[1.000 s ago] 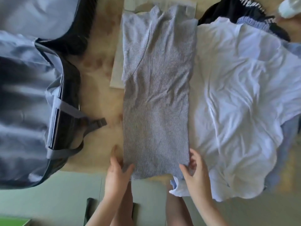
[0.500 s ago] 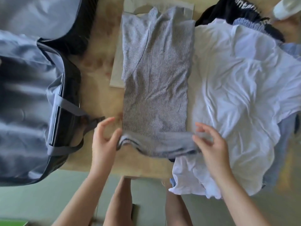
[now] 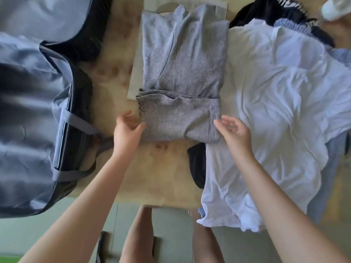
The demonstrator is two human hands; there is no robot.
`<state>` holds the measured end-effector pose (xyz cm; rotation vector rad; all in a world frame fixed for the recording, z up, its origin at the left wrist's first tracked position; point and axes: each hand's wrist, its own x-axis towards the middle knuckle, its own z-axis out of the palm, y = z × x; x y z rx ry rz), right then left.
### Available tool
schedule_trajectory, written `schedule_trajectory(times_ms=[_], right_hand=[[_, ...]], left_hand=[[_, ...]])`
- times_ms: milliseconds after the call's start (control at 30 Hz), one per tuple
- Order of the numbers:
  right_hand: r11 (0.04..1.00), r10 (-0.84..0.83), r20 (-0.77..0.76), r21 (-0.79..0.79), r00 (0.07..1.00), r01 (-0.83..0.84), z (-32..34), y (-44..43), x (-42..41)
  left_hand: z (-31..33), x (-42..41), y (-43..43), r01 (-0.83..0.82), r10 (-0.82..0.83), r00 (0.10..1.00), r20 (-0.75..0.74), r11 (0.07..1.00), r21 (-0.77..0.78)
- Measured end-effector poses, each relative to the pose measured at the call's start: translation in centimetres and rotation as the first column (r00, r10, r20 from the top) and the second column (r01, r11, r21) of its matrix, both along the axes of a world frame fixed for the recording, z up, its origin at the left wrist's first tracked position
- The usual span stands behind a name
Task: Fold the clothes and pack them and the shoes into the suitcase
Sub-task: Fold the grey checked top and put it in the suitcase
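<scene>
The grey shirt (image 3: 182, 73) sits in the middle of the desk (image 3: 163, 177), between the open suitcase (image 3: 28, 111) at the left edge and the white shirt (image 3: 275, 111) heaped toward the right edge. It's a narrow strip with its long axis running near edge to far edge. The neck end points at the far edge and the hem end is already doubled up over the middle.

The left hand (image 3: 127, 130) is at the doubled part's left side, thumb touching the cloth. The right hand (image 3: 235, 133) is just beside the right side. Each grip is loose, fingers relaxed, holding nothing.

If it were me, I'd square that bunched left side first, then pinch both near corners. Keep them level, fold toward the neck in one go, then flatten with both palms so it packs flat.
</scene>
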<state>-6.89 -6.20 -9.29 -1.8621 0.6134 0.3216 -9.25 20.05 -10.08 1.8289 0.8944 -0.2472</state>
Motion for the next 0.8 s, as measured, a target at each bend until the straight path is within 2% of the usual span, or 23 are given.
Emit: schedule_trajectory(times_ms=[167,300,433,533,600,667,800], right_hand=[[0.981,0.155,-0.044,-0.109,0.987,-0.159,-0.9,0.2,-2.8],[0.991,0.068,0.013,-0.119,0.998,-0.066,-0.9,0.7,-3.4],[0.991,0.058,0.036,-0.122,0.998,-0.053,-1.2,0.8,-4.4],[0.998,0.012,0.048,-0.065,0.999,-0.009,-1.0,0.9,-4.8],[1.000,-0.015,0.119,-0.008,0.993,0.017,-0.4,0.4,-4.4],[0.998,0.059,0.182,-0.002,0.981,-0.060,0.3,-0.7,-4.0],[0.913,0.369,0.146,-0.244,0.918,-0.328,0.5,-3.0,-4.5]], left_hand=[[-1.0,-2.0,-0.9,0.051,-0.051,0.998,-0.031,0.998,0.020],[-1.0,-2.6,-1.0,0.013,-0.011,0.999,-0.042,0.999,0.040],[-1.0,-3.8,-1.3,-0.018,0.019,0.999,-0.034,1.000,0.016],[-1.0,-4.0,-1.4,-0.081,0.080,0.997,0.021,0.996,0.027],[-0.8,-3.9,-0.9,-0.082,0.078,0.995,0.067,0.995,0.052],[-0.4,-3.9,0.0,-0.023,0.014,0.995,0.099,0.996,0.091],[0.7,-5.1,0.8,0.152,-0.155,0.986,0.052,0.986,0.070]])
